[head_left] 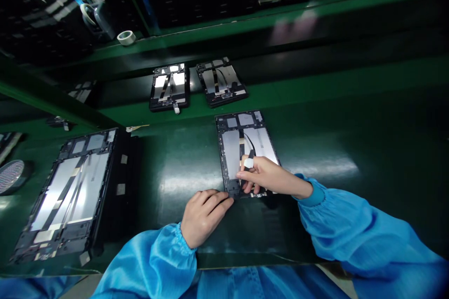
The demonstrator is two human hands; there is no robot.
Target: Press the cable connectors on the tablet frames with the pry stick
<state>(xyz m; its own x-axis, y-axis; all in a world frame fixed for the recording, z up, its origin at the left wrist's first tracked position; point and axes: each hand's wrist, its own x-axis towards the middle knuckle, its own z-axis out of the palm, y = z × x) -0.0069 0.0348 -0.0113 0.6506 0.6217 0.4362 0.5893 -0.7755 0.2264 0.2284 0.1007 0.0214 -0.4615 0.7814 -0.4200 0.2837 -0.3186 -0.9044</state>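
Note:
An opened tablet [242,149], back cover off, lies on the green bench in front of me, with silver battery cells and a black cable showing. My right hand [270,177] rests on its lower part, fingers pinched around a thin dark tool whose tip points at the centre strip; one fingertip wears a white cot. My left hand [203,212] presses with curled fingers against the tablet's lower left corner. Both arms wear blue sleeves.
A stack of opened tablets [70,196] sits at the left. Two more opened tablets [170,86] [220,81] lie on the belt beyond. A tape roll [126,37] and dark trays stand at the back. A round metal mesh object [10,175] is at the far left.

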